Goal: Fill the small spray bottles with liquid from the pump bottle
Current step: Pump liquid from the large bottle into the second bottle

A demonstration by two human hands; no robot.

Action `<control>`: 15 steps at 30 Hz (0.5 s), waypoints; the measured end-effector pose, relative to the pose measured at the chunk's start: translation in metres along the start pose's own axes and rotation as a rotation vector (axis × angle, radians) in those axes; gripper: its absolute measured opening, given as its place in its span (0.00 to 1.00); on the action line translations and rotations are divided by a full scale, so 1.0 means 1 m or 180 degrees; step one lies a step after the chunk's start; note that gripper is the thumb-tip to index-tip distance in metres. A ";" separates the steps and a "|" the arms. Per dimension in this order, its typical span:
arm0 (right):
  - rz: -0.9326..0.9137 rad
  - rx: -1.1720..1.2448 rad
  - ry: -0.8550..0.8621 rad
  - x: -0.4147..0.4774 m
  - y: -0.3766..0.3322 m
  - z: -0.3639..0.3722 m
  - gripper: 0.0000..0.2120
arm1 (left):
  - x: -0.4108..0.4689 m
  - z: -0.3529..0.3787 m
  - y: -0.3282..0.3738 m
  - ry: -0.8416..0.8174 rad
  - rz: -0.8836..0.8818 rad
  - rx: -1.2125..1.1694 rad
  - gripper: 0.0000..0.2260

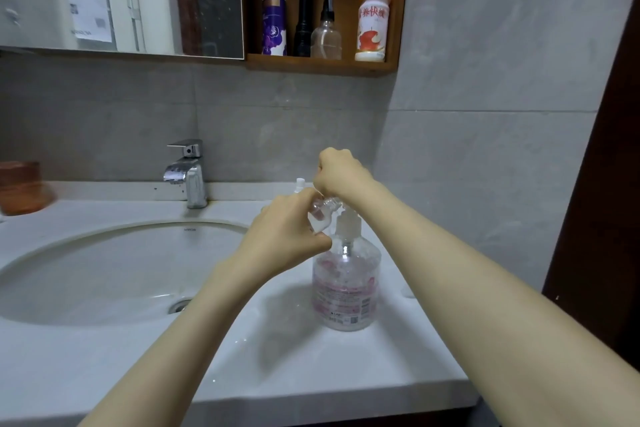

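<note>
The left hand (287, 229) is holding a small spray bottle (320, 218), its grip curling thumb and fingers round the clear body. The bottle is lying tilted, with its long axis leaning up and away from the grip towards the right hand (337, 172). That hand is hovering just above the bottle's neck with its fingers curled in tight. Its knuckles are hiding whatever it may be pinching, so I cannot tell whether its grip has hold of a cap, the spout or nothing.

Just to the right of the left grip and a shade lower, the pump head (349, 222) is sitting right beside the tilted bottle. The pump bottle (346, 284) is standing upright below both hands on the desk (311, 374). To my eye the coming move is turning on bringing the small neck under that spout, and the right hand is the nearer one for pressing.

Beyond the grip, a second small bottle (300, 184) is showing only its white top. Further left are the basin (104, 270) and the tap (188, 173).
</note>
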State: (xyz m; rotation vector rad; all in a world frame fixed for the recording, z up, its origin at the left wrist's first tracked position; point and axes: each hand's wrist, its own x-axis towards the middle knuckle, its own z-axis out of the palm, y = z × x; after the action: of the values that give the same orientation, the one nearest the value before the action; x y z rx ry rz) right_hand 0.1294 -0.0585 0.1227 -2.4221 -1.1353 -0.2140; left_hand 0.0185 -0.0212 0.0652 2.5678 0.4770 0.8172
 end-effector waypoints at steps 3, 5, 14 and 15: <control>-0.0071 -0.0012 0.0118 -0.001 -0.002 -0.004 0.12 | 0.001 -0.003 0.000 -0.0016 0.0018 0.0126 0.19; -0.0090 -0.0061 0.0131 -0.001 -0.003 -0.005 0.12 | 0.002 -0.006 0.001 -0.0033 0.0034 0.0190 0.18; -0.0050 -0.0004 0.0121 0.003 -0.006 -0.006 0.12 | 0.004 -0.008 -0.001 0.0059 0.0089 0.0171 0.18; -0.0045 0.0015 0.0118 0.003 -0.005 -0.005 0.12 | 0.003 -0.007 -0.001 0.0071 0.0081 0.0166 0.18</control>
State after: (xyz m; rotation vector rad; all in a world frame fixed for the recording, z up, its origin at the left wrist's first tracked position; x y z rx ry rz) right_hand 0.1275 -0.0565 0.1301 -2.3967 -1.1358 -0.2595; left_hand 0.0167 -0.0170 0.0716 2.6202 0.4792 0.8537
